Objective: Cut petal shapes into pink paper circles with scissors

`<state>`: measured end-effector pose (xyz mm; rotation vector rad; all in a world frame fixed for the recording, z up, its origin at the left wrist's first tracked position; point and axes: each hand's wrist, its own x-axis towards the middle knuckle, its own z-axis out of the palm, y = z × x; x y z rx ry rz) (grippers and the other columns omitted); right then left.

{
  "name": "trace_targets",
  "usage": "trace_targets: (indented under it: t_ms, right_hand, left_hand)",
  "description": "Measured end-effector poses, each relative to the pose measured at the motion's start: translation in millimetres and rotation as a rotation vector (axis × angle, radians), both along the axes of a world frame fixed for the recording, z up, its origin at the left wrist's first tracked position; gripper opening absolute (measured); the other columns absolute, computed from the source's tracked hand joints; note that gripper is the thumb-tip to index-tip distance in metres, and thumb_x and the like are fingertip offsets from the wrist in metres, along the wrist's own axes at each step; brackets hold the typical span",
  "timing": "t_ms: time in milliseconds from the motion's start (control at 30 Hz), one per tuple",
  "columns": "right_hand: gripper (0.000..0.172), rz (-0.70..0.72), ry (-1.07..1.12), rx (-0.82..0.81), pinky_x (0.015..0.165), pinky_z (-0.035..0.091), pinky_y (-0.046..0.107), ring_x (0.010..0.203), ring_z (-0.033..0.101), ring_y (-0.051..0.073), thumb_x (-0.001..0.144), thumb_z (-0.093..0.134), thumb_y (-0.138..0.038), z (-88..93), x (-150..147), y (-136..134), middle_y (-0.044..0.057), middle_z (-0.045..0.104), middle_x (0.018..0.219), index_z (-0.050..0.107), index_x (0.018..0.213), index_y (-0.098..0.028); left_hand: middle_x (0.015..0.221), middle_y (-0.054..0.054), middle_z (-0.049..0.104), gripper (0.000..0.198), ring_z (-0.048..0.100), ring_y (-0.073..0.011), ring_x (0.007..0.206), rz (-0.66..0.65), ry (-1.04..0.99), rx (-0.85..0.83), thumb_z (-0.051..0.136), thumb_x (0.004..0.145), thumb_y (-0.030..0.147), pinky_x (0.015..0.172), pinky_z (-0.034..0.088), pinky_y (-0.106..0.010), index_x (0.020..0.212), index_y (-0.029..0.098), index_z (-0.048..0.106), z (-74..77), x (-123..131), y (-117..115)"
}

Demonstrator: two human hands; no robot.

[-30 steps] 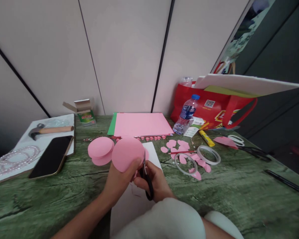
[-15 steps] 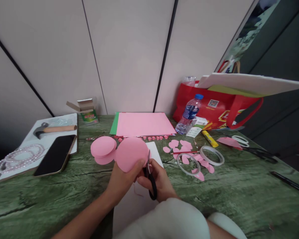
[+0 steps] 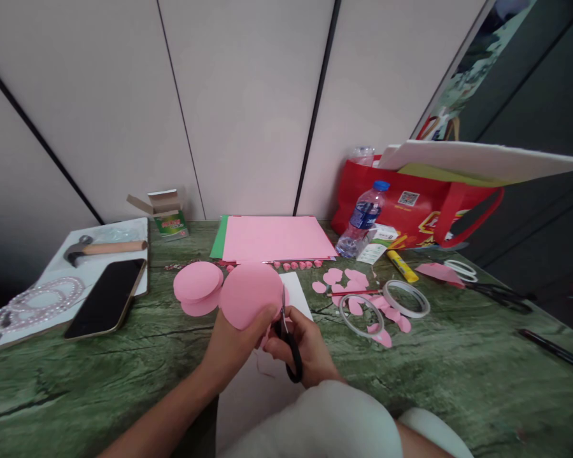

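Note:
My left hand [image 3: 239, 337] grips a pink paper circle [image 3: 251, 294] by its lower edge, thumb on top. Black-handled scissors [image 3: 292, 356] are in my right hand [image 3: 310, 346], their blades upright against the circle's right edge. Part of the blades is hidden by the paper and my fingers. A thin curled paper strip [image 3: 263, 366] hangs beneath my hands, over a white sheet [image 3: 248, 413]. To the left of the held circle, a few more pink circles [image 3: 198, 281] lie overlapping on the green table [image 3: 138, 381].
Pink paper sheets [image 3: 277, 236] lie by the wall. On the right are pink petal pieces [image 3: 334, 276], tape rolls [image 3: 407, 299], a glue stick [image 3: 402, 266], a water bottle [image 3: 365, 216] and a red bag [image 3: 410, 216]. A hammer [image 3: 109, 247] and phone [image 3: 107, 298] lie left.
The circle and the scissors have shifted very slightly, the circle a little to the left. A bit of pink paper now shows below the circle between my hands.

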<state>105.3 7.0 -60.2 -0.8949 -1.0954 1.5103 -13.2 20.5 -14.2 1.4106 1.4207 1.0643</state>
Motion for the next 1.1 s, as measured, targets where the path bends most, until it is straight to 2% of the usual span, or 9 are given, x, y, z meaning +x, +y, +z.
trace_targets:
  t_ms: [133, 333, 533, 700, 1100]
  right_hand:
    - [0.034, -0.001, -0.050, 0.013, 0.043, 0.034, 0.018, 0.046, 0.046, 0.008, 0.056, 0.071, -0.026, -0.7, 2.0, 0.7, -0.005, 0.054, 0.054, 0.046, 0.077, -0.019]
    - [0.034, 0.003, -0.035, 0.022, 0.043, 0.037, 0.019, 0.048, 0.052, 0.010, 0.056, 0.071, -0.029, 0.9, 1.0, 0.0, -0.003, 0.057, 0.058, 0.046, 0.075, -0.018]
    - [0.037, 0.023, 0.100, 0.058, 0.054, 0.043, 0.023, 0.056, 0.056, 0.013, 0.054, 0.074, -0.025, 6.2, -3.0, -0.9, -0.004, 0.056, 0.058, 0.046, 0.078, -0.020]
    - [0.042, -0.034, 0.100, 0.083, 0.055, 0.040, 0.022, 0.055, 0.052, 0.011, 0.051, 0.076, -0.027, 0.8, -2.4, -0.2, -0.005, 0.051, 0.059, 0.046, 0.080, -0.020]
    - [0.039, -0.030, 0.064, 0.051, 0.046, 0.030, 0.019, 0.049, 0.040, 0.007, 0.053, 0.074, -0.028, -4.6, -0.7, 0.5, -0.006, 0.045, 0.056, 0.047, 0.079, -0.019]
  left_hand:
    - [0.049, 0.001, 0.053, 0.021, 0.045, -0.0094, 0.044, -0.001, 0.009, 0.025, 0.057, 0.066, 0.034, 0.038, 0.034, -0.019, 0.058, 0.014, 0.053, 0.8, -0.1, 0.5]
    - [0.042, 0.003, 0.049, 0.027, 0.042, -0.0078, 0.039, -0.071, -0.008, 0.051, 0.053, 0.070, 0.033, 0.038, 0.033, -0.017, 0.051, 0.014, 0.050, 1.1, -0.2, -0.2]
    - [0.040, 0.003, 0.048, 0.025, 0.042, -0.0074, 0.038, -0.086, 0.013, 0.039, 0.055, 0.068, 0.031, 0.036, 0.032, -0.017, 0.050, 0.014, 0.051, 3.0, 1.3, 0.7]
    - [0.039, 0.002, 0.049, 0.024, 0.040, -0.0075, 0.036, -0.108, 0.039, 0.029, 0.056, 0.067, 0.030, 0.033, 0.029, -0.017, 0.050, 0.014, 0.053, 4.0, -0.4, 2.8]
    - [0.043, 0.000, 0.053, 0.023, 0.045, -0.0089, 0.038, -0.124, 0.030, 0.025, 0.055, 0.067, 0.031, 0.035, 0.033, -0.018, 0.052, 0.013, 0.054, 7.2, -1.5, 3.5]
